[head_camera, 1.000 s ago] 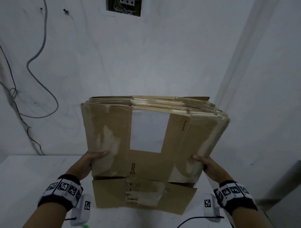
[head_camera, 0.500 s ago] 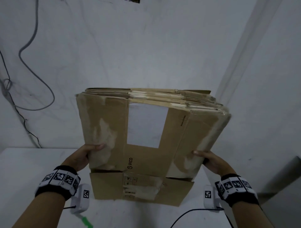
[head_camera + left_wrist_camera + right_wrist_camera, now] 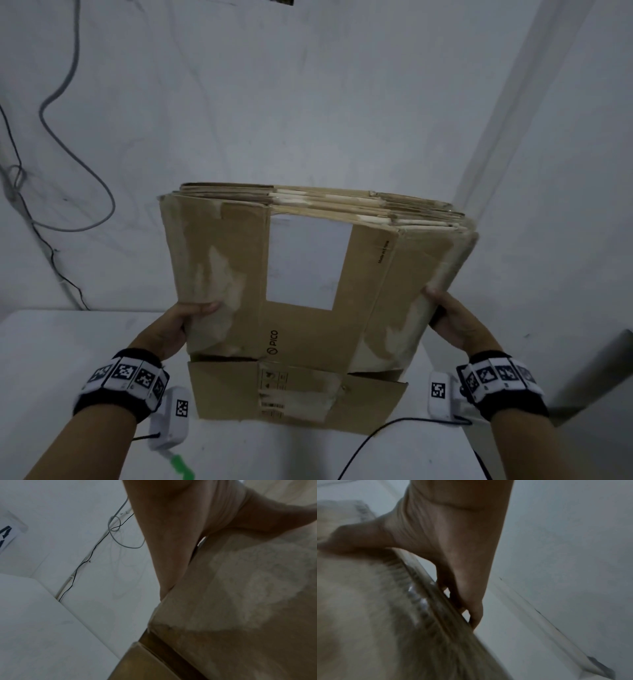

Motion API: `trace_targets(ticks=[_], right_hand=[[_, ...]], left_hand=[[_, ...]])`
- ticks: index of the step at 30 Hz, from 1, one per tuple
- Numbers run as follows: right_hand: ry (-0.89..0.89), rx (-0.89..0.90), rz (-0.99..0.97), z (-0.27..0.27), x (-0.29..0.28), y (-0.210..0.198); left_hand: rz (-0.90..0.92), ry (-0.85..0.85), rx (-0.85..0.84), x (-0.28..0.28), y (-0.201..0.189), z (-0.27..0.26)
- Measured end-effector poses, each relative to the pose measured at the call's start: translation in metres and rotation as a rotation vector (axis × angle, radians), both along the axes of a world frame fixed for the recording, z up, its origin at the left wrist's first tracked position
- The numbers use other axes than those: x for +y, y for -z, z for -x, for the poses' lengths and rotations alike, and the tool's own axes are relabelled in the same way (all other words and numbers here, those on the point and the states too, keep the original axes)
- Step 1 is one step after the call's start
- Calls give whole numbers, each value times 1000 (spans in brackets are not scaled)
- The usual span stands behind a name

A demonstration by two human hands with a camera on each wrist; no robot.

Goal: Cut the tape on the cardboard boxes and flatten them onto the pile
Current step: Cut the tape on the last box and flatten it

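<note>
A thick stack of flattened brown cardboard boxes (image 3: 370, 284) stands tilted, with its lower flaps toward me over the white table (image 3: 68, 359). The top sheet shows torn pale patches and a "PICO" mark. My left hand (image 3: 178, 325) grips the stack's left edge, thumb on the front face. My right hand (image 3: 448, 318) grips the right edge, thumb in front and fingers behind. In the left wrist view my left hand (image 3: 171, 534) clasps the cardboard (image 3: 240, 601). The right wrist view shows my right hand (image 3: 447, 545) around the layered edge (image 3: 426, 601). No cutting tool is in sight.
White walls stand behind and to the right, meeting in a corner near the stack. Cables (image 3: 51, 171) hang on the left wall. A green object (image 3: 180, 466) lies at the table's near edge. A black cord (image 3: 370, 442) trails near my right wrist.
Across the frames the stack has shifted a little lower and left in view, with both hands holding the same edges. The green object has come into sight at the bottom.
</note>
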State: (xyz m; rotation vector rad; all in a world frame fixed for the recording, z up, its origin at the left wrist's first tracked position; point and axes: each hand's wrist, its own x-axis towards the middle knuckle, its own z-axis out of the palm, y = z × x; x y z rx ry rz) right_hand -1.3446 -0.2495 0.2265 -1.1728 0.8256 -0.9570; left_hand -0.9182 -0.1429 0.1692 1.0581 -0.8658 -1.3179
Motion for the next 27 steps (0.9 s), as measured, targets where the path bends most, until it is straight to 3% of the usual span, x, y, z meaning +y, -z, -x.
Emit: trace_targets(ticks=[8, 14, 19, 27], right_hand=[[142, 220, 114, -4, 19, 61], [290, 20, 94, -24, 8, 63], [278, -13, 150, -21, -3, 55], [166, 72, 120, -11, -3, 70]], left_hand=[[75, -129, -33, 4, 7, 8], [117, -197, -33, 5, 6, 19], [132, -189, 32, -4, -4, 19], [102, -114, -61, -7, 2, 14]])
